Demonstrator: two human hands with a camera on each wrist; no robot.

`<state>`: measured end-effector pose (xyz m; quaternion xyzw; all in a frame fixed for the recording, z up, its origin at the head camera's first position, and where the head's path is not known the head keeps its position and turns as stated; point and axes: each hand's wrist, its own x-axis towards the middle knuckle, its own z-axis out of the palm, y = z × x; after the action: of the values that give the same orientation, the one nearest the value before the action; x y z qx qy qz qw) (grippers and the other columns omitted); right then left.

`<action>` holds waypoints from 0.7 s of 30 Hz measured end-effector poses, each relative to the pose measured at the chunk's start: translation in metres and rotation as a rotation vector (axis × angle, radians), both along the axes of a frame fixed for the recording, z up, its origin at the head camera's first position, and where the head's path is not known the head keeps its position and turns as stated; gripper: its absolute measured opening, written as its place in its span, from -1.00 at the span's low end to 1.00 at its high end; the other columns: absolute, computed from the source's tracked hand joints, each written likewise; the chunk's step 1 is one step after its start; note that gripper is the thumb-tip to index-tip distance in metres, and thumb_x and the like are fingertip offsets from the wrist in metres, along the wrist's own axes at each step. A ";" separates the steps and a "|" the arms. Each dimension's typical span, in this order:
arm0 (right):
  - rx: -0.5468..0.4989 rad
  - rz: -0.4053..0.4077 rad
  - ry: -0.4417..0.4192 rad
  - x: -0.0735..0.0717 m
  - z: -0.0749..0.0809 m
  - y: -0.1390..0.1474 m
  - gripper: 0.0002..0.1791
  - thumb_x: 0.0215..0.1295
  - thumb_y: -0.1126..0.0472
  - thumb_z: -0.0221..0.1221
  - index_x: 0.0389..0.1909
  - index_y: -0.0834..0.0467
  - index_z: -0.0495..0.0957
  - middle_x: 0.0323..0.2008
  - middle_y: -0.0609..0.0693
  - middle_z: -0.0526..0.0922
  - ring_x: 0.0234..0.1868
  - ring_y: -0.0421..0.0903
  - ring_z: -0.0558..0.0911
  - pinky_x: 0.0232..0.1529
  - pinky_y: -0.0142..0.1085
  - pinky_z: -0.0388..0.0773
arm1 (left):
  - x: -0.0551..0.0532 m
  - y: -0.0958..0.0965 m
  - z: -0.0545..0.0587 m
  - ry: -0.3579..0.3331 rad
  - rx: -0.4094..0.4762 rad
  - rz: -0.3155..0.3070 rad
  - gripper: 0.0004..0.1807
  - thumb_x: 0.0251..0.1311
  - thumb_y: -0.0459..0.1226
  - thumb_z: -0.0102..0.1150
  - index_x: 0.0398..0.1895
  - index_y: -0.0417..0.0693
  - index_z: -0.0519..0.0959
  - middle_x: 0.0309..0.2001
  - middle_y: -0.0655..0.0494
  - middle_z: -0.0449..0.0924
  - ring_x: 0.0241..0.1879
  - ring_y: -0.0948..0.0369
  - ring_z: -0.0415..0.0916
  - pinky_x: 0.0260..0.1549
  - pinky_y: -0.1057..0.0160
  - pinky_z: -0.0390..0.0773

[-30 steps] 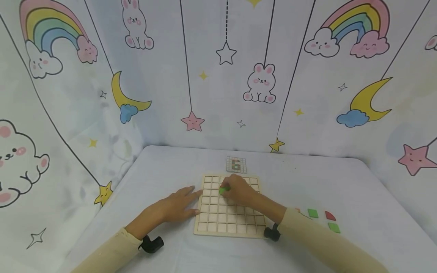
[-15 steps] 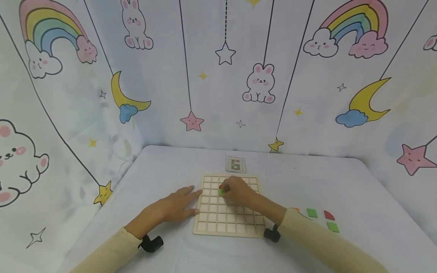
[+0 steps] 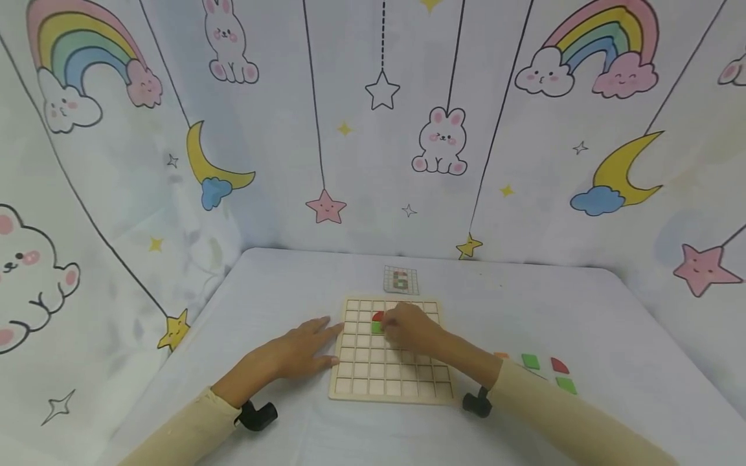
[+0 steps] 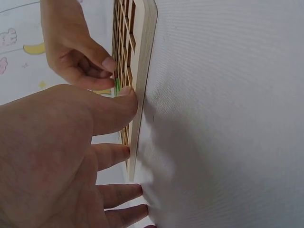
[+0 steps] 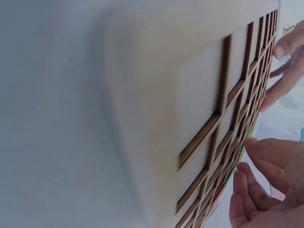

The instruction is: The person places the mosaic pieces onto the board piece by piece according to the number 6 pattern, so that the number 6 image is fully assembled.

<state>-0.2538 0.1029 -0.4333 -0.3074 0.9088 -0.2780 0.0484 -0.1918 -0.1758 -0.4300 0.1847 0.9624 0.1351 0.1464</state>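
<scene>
A wooden grid board point(image 3: 361, 372) lies on the table. In its upper left part sit a red quarter-round tile point(image 3: 378, 316) and a green square tile point(image 3: 376, 327) just below it. My right hand point(image 3: 412, 327) is close over the board beside the green tile, fingers bent. In the right wrist view its thumb and fingertips stand apart right at the green strip on the board. My left hand point(image 3: 300, 349) lies with fingers spread at the board's left side, its thumb at the rim. My right hand hides part of the upper grid.
Green tiles point(image 3: 530, 361), a red quarter-round tile point(image 3: 560, 365) and a partly hidden orange tile point(image 3: 501, 355) lie right of the board, near my right sleeve. A pattern card point(image 3: 401, 280) showing a coloured 6 lies behind the board. A cartoon-print backdrop point(image 3: 373, 149) rises beyond.
My right hand has shifted a little right, its fingers drawing off the green tile, so more of the red and green tiles shows. The left hand stays put.
</scene>
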 end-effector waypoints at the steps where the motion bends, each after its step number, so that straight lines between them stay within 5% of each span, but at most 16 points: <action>1: 0.005 -0.010 -0.003 0.001 0.000 0.004 -0.84 0.39 0.41 0.24 -0.14 0.22 0.78 -0.17 0.02 0.76 -0.03 -0.02 0.67 0.07 -0.04 0.68 | 0.000 0.000 0.000 0.002 -0.004 0.000 -0.21 0.50 0.13 0.15 0.69 0.19 0.17 0.67 -0.16 0.06 0.64 -0.15 0.07 0.52 -0.27 0.24; 6: 0.002 -0.112 -0.050 0.004 0.003 0.032 -0.83 0.40 0.30 0.31 -0.04 0.13 0.74 -0.04 -0.04 0.73 0.10 -0.01 0.66 0.20 0.01 0.63 | -0.002 0.000 -0.003 0.004 -0.013 0.003 -0.21 0.50 0.14 0.15 0.70 0.22 0.17 0.68 -0.13 0.06 0.64 -0.13 0.07 0.52 -0.26 0.26; 11: -0.002 -0.183 -0.076 0.005 0.011 0.067 -0.75 0.39 0.26 0.35 0.05 0.13 0.71 0.00 -0.03 0.72 0.06 -0.04 0.65 0.13 -0.02 0.65 | -0.003 0.000 -0.005 0.007 -0.020 0.006 -0.20 0.50 0.16 0.14 0.70 0.25 0.17 0.68 -0.12 0.06 0.64 -0.12 0.07 0.52 -0.25 0.27; 21: 0.026 -0.283 -0.025 0.016 0.026 0.155 -0.63 0.38 0.18 0.40 0.16 0.16 0.67 0.08 0.11 0.73 0.10 0.07 0.65 0.20 0.12 0.65 | -0.004 -0.002 -0.004 0.026 -0.018 -0.029 -0.20 0.51 0.13 0.14 0.70 0.15 0.16 0.66 -0.18 0.08 0.63 -0.16 0.09 0.52 -0.26 0.26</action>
<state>-0.2378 0.2575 -0.4076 -0.1721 0.9458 -0.2743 0.0239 -0.1956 -0.1779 -0.4338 0.1990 0.9626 0.1220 0.1376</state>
